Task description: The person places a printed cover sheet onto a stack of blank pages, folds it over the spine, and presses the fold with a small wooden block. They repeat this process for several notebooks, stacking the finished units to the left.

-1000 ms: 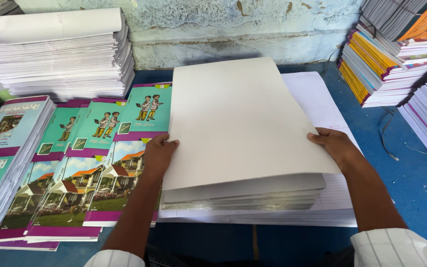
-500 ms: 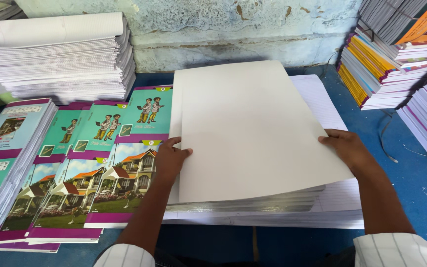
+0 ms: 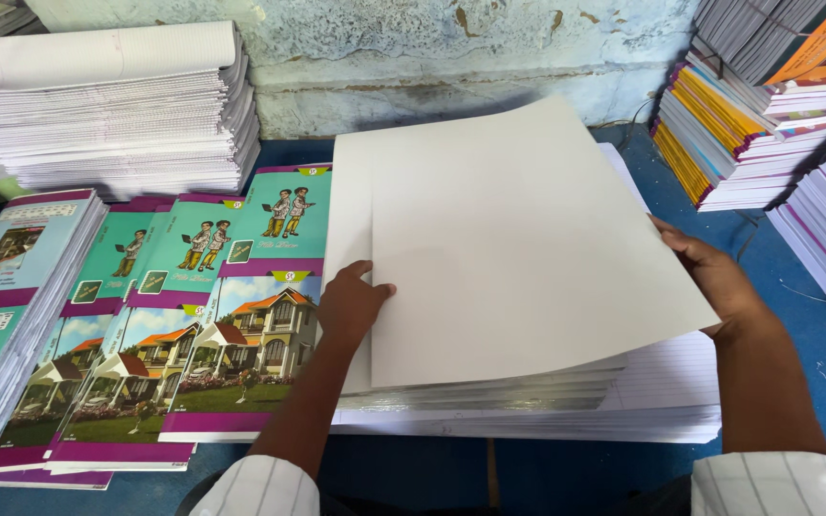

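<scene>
On the desk, landmark: a pile of blank white sheets (image 3: 489, 392) sits on the blue desk (image 3: 815, 382), resting on a wider pile of ruled pages (image 3: 662, 392).
Top sheet: the top sheet (image 3: 528, 239) is lifted off the pile along its right side, skewed clockwise against the sheets below.
Left hand: the left hand (image 3: 351, 306) lies at the pile's left edge, fingers loosely curled, thumb on the top sheet's left margin, fingers on the sheet under it.
Right hand: the right hand (image 3: 714, 277) grips the top sheet's right edge; the fingers go under the paper, so how far they close I cannot tell.
Left of the pile: printed covers (image 3: 241, 315) with houses and two figures, fanned in overlapping rows, touching the pile's left side.
Behind those covers: a tall stack of white folded pages (image 3: 117, 115) against the wall.
Right of the pile: stacks of bound notebooks (image 3: 738, 124) with yellow, purple and white spines, well apart from it.
</scene>
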